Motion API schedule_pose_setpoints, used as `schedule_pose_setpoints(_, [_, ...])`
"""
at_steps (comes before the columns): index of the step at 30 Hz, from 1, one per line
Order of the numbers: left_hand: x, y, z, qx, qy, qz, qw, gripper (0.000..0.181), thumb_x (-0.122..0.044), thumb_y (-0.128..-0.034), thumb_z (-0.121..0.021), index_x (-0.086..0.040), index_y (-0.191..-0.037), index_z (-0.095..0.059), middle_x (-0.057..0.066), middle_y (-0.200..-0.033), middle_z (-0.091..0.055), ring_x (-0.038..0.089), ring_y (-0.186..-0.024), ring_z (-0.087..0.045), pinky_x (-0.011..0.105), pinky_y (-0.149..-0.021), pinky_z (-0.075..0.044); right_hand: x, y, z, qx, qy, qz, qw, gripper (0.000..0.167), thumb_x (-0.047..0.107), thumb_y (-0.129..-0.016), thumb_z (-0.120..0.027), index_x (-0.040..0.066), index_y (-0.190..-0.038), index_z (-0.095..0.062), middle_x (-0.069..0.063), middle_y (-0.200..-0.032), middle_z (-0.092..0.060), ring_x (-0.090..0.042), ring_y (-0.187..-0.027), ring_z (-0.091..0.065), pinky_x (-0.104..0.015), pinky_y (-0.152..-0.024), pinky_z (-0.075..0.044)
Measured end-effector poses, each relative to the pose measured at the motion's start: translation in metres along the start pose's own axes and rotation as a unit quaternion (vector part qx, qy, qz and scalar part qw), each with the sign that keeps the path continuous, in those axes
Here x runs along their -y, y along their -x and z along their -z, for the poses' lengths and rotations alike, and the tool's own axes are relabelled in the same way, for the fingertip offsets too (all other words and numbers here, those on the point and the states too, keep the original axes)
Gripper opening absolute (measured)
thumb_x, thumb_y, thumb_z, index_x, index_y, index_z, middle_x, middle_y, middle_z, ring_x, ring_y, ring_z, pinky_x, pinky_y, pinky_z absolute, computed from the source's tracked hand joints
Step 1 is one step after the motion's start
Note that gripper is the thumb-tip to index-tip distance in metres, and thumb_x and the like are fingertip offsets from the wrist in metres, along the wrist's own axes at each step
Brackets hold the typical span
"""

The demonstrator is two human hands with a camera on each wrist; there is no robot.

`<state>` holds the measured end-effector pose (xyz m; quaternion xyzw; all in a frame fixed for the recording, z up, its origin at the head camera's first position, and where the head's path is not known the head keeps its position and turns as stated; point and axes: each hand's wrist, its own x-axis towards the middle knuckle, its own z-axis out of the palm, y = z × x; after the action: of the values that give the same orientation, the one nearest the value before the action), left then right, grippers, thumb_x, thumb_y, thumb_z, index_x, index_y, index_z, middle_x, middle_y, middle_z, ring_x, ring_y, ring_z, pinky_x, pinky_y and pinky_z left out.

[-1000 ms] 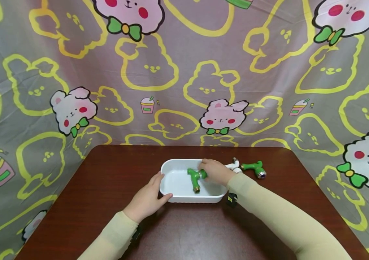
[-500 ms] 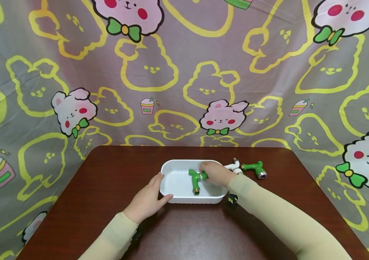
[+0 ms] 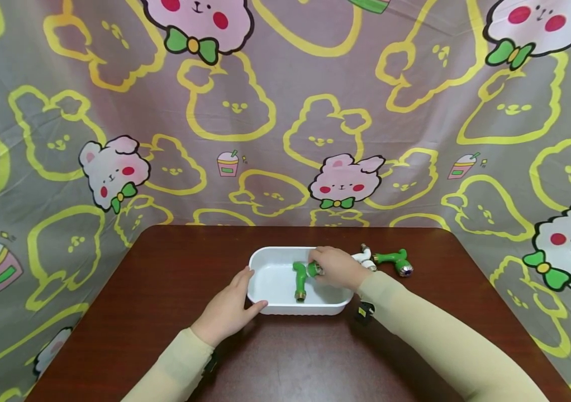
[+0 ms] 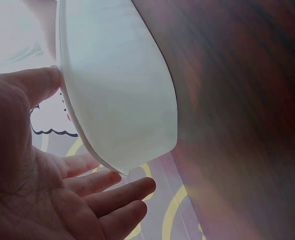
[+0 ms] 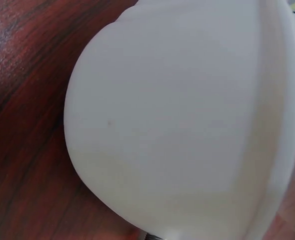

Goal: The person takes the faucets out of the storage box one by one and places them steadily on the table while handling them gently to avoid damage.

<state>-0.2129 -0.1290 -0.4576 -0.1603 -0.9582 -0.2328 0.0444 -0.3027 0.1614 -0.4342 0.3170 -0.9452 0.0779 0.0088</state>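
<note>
A white oblong basin (image 3: 305,309) stands on the table, and its outer wall fills much of both wrist views. My left hand (image 3: 225,310) rests at its left end. The left wrist view shows that thumb and fingers (image 4: 42,82) touching the rim, fairly straight. Inside the basin, my right hand (image 3: 338,268) grips a green faucet (image 3: 300,282) by its handle end. The faucet's brass-coloured threaded end points toward me. Its right part is hidden by my fingers. In the right wrist view the basin wall (image 5: 177,115) hides most of the work.
Right of the basin, partly behind my right hand, lies a white faucet (image 3: 363,257). Beside it is another green faucet (image 3: 393,258) with a chrome end. The dark wooden table (image 3: 305,357) backs onto a patterned cloth (image 3: 275,123).
The green faucet has turned in my right hand, so its long body now lies more nearly front to back. My right wrist has shifted slightly right. The left hand stays put.
</note>
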Motion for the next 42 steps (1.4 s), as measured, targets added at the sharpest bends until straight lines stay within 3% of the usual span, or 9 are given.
schedule_pose_setpoints(6, [-0.001,0.0,0.0,-0.001,0.0,0.0,1.0,0.081,-0.042,-0.0937,-0.075,0.003,-0.152,-0.042,0.026,-0.159,-0.041,0.039,-0.131,-0.06,0.05,-0.103,-0.053,0.003,0.004,0.004,-0.018,-0.011,0.008,0.9997,0.031,0.02,-0.088,-0.083,0.014,-0.114,-0.069,0.002,-0.101,-0.065,-0.011,-0.085,-0.061,-0.033,-0.084,-0.057])
schedule_pose_setpoints(11, [-0.001,0.0,-0.001,-0.002,-0.001,0.001,1.0,0.081,-0.042,-0.0936,-0.076,0.003,-0.153,-0.042,0.026,-0.159,-0.041,0.039,-0.13,-0.06,0.05,-0.102,-0.053,0.004,0.007,0.005,-0.026,-0.034,-0.004,0.9991,0.033,0.022,-0.089,-0.082,0.014,-0.119,-0.069,0.001,-0.107,-0.064,-0.009,-0.088,-0.061,-0.03,-0.087,-0.058])
schedule_pose_setpoints(17, [-0.001,0.0,-0.001,-0.009,-0.005,-0.007,0.9999,0.081,-0.042,-0.0936,-0.075,0.003,-0.152,-0.042,0.026,-0.158,-0.042,0.041,-0.13,-0.06,0.052,-0.103,-0.052,0.005,0.012,0.008,-0.068,-0.048,0.004,0.9965,0.036,0.025,-0.09,-0.082,0.01,-0.12,-0.069,0.001,-0.111,-0.064,-0.009,-0.091,-0.061,-0.032,-0.087,-0.057])
schedule_pose_setpoints(26, [-0.001,0.0,-0.001,-0.008,-0.002,-0.009,0.9999,0.081,-0.042,-0.0937,-0.075,0.003,-0.152,-0.043,0.026,-0.159,-0.042,0.04,-0.131,-0.059,0.051,-0.103,-0.052,0.004,0.024,0.017,-0.135,-0.06,-0.006,0.989,0.034,0.026,-0.089,-0.082,0.01,-0.116,-0.068,0.001,-0.105,-0.063,-0.01,-0.088,-0.061,-0.03,-0.08,-0.057])
schedule_pose_setpoints(42, [0.001,0.001,-0.002,-0.011,0.002,-0.008,0.9999,0.08,-0.042,-0.0942,-0.075,0.003,-0.152,-0.042,0.027,-0.159,-0.041,0.042,-0.128,-0.061,0.052,-0.103,-0.052,0.003,0.051,0.032,-0.211,-0.111,-0.054,0.9697,0.034,0.02,-0.084,-0.087,0.012,-0.11,-0.066,0.002,-0.102,-0.06,-0.011,-0.087,-0.062,-0.032,-0.076,-0.058])
